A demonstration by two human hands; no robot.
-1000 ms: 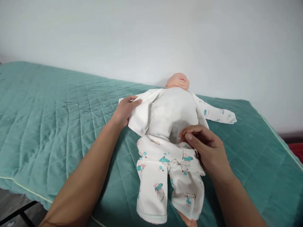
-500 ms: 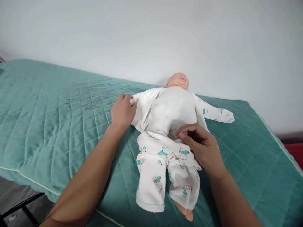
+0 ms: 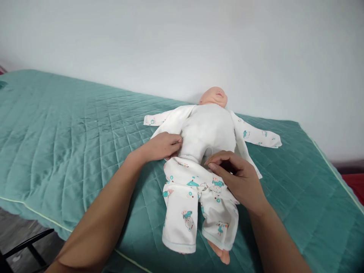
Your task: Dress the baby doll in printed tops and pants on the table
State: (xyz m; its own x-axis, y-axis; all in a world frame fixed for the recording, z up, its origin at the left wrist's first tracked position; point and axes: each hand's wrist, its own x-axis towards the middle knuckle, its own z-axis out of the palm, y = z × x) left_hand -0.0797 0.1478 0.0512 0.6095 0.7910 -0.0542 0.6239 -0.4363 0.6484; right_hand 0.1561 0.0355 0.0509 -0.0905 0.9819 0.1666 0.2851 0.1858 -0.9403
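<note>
A baby doll lies on its back, its soft white torso bare between the spread fronts of a printed baby shirt. Both shirt sleeves stretch outward. White printed baby pants cover the legs up to the waist, and one foot pokes out below a cuff. My right hand pinches the pants' waistband at the doll's right-hand side in view. My left hand is at the opposite side of the torso, just above the waistband, fingers curled together; what they grip is hidden.
A green quilted cover spreads under the doll. Behind it stands a pale wall. A black metal frame shows at the lower left, and red material at the right edge.
My left hand has left the shirt sleeve and moved down and right to the torso's side, uncovering that sleeve. My right hand stays at the waistband, shifted slightly left.
</note>
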